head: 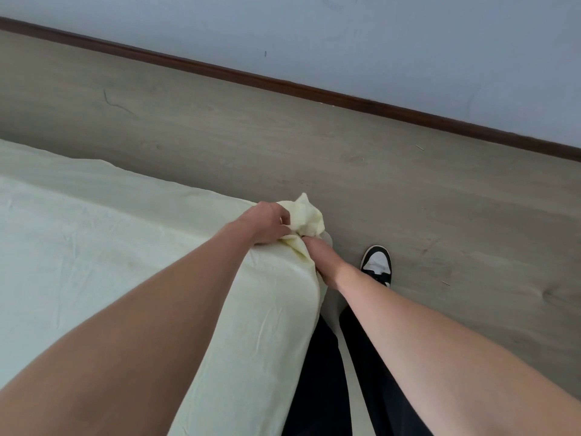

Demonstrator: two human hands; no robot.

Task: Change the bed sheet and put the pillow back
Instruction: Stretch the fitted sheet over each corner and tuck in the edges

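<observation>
Setting: home bedroom. Bed (94, 247) with pale yellow sheet (176, 234) is filling lower left of frame; grey wood-look floor (314, 146) is running diagonally to dark skirting (283, 84) below light wall (377, 42), upper right.

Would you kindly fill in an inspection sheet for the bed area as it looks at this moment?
Surface: mattress, only a pale corner showing below the bunched cloth.
Job's things: pale yellow sheet spread over the bed, creased, bunched up at the near corner; no pillow in view.
Clutter: nothing seen.
Grippers: left hand grips the bunched sheet corner on top; right hand holds the sheet edge at the side of the corner, fingers mostly hidden.
Cables: nothing seen.
Surroundings: grey wood-look floor, dark skirting board, pale wall, one black and white shoe on the floor beside the bed.
</observation>
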